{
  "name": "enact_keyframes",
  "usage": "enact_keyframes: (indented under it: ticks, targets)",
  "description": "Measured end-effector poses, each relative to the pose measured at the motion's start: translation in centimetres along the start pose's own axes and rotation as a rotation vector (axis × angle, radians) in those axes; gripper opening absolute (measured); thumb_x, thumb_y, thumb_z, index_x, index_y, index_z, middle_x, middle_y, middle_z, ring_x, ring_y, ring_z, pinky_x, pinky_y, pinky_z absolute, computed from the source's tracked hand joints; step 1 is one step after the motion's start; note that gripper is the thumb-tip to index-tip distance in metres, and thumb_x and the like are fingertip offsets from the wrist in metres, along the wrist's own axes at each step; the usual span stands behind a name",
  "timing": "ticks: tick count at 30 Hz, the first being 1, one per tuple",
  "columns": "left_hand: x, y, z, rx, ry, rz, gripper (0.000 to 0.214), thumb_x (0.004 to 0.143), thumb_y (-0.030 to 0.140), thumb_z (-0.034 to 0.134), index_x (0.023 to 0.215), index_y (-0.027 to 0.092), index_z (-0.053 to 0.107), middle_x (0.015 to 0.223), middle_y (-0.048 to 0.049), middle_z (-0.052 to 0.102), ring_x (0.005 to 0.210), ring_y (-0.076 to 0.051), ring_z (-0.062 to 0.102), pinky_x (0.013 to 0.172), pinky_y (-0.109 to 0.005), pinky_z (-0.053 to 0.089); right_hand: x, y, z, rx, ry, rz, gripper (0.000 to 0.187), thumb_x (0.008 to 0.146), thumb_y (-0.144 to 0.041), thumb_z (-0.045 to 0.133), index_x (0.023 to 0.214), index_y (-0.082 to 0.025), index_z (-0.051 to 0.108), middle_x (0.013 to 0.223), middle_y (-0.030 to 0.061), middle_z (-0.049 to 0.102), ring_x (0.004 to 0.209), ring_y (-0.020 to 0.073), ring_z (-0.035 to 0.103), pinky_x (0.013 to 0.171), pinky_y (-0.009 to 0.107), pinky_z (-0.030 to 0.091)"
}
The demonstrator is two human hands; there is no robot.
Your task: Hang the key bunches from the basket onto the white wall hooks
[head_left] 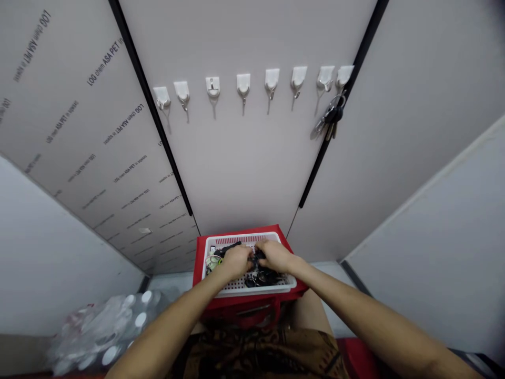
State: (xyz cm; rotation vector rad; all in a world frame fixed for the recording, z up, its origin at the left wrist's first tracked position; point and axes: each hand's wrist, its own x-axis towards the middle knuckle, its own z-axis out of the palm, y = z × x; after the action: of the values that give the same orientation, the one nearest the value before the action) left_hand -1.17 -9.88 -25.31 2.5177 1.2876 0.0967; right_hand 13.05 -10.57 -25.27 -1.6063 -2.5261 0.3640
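Observation:
My left hand (pixel 235 262) and my right hand (pixel 276 256) meet inside a white plastic basket (pixel 248 238), with fingers curled around a black keychain (pixel 258 256). The hands hide most of that item. More dark key fobs and rings (pixel 262 276) lie heaped in the basket's front half, and a pale tangled bundle (pixel 213 261) sits at its left end. The basket rests on a red bag (pixel 252 304). Far ahead, a bunch of keys (pixel 330 116) hangs near the right end of a row of white adhesive hooks (pixel 243 87).
A pale panel (pixel 236 163) carries the hooks, between black strips. A grey panel with printed lettering (pixel 98 131) lies to its left. Plastic-wrapped water bottles (pixel 102 331) sit at lower left. Patterned brown cloth (pixel 256 358) lies below the bag, and a red object (pixel 357 359) at lower right.

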Motion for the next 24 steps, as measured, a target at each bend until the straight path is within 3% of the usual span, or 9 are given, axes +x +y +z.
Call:
enact_keyframes:
  ticks: [5,10,16,21,24]
  targets:
    - [0.8,0.0,-0.1,-0.283,0.086,0.004,0.011,0.063,0.019,0.040,0.065,0.016,0.051,0.060,0.0013,0.052,0.058,-0.010,0.045,0.055,-0.020,0.035,-0.2,0.3,-0.5,0.390,0.139,0.015,0.006,0.056,-0.012,0.043,0.061,-0.015,0.043,0.052,-0.0032,0.042,0.049,0.0070,0.037,0.046,0.018,0.029]
    - [1.7,0.6,-2.1,-0.559,0.190,-0.039,0.012,0.063,0.019,0.040,0.060,0.014,0.049,0.055,0.0026,0.047,0.053,-0.007,0.041,0.051,-0.017,0.032,-0.2,0.5,-1.8,0.820,0.153,0.083,0.009,0.061,-0.017,0.040,0.068,-0.013,0.044,0.053,-0.0041,0.042,0.046,0.0059,0.038,0.046,0.018,0.031]
    - [3.2,1.7,-5.2,-0.854,0.212,-0.060,0.010,0.061,0.020,0.042,0.057,0.013,0.048,0.046,0.0052,0.040,0.043,-0.005,0.035,0.043,-0.016,0.029,-0.2,0.4,-4.6,0.855,0.274,0.047,0.011,0.061,-0.023,0.046,0.064,-0.013,0.052,0.063,-0.0001,0.051,0.059,0.0087,0.045,0.058,0.022,0.036]
    - [4.9,3.8,-8.5,-0.955,0.359,-0.012,0.010,0.061,0.021,0.043,0.057,0.013,0.047,0.049,0.0045,0.042,0.045,-0.005,0.037,0.045,-0.016,0.031,0.2,0.3,-9.0,0.978,0.394,0.017,0.018,0.063,-0.029,0.045,0.058,-0.013,0.049,0.052,-0.0019,0.049,0.050,0.0076,0.045,0.052,0.021,0.037]
    - [5.7,5.6,-11.7,-0.943,0.508,0.065,0.009,0.063,0.020,0.042,0.065,0.013,0.046,0.056,0.0028,0.046,0.052,-0.005,0.041,0.050,-0.017,0.035,0.7,0.7,-13.5,0.944,0.597,0.043,0.017,0.060,-0.029,0.048,0.057,-0.013,0.049,0.051,-0.0026,0.049,0.049,0.0067,0.043,0.051,0.020,0.037]
